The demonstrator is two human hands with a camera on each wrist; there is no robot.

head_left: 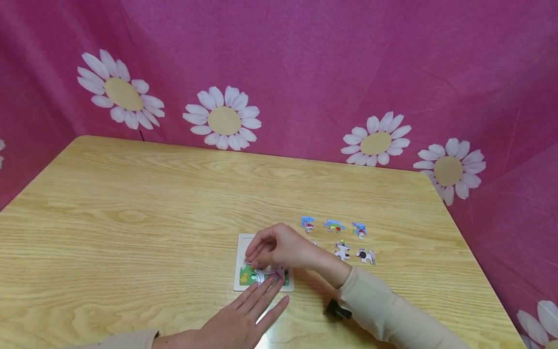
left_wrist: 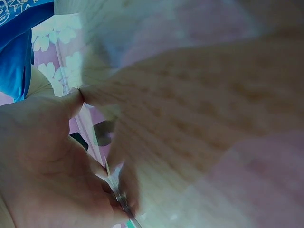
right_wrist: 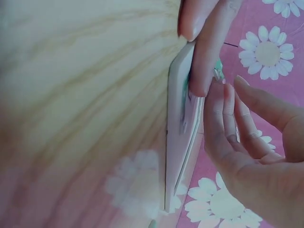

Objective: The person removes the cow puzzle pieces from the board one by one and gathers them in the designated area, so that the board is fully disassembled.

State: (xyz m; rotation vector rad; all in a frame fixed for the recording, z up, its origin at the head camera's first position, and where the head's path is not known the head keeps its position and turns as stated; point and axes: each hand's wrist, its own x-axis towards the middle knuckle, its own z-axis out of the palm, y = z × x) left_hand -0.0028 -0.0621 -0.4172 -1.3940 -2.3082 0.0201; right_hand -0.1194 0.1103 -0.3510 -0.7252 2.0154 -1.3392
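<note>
A white-framed jigsaw puzzle board [head_left: 239, 252] lies on the wooden table, with green and white picture pieces in its lower part. My left hand [head_left: 237, 317] comes in from below, its straight fingers resting on the board's lower right. Over the board's upper half is my right hand [head_left: 279, 247]; its thumb and fingertips pinch a small puzzle piece [right_wrist: 218, 71] just above the surface. Most of that piece is hidden by the fingers. In the left wrist view the left palm [left_wrist: 42, 156] fills one side, and the board appears only as a thin edge.
Loose puzzle pieces lie right of the board: a blue and red one [head_left: 307, 223], a blue and green one [head_left: 334, 226], another blue one [head_left: 359, 230], and white ones [head_left: 342, 251] nearer, one partly behind the right wrist. A pink flowered curtain [head_left: 301, 72] hangs behind the table [head_left: 144, 203].
</note>
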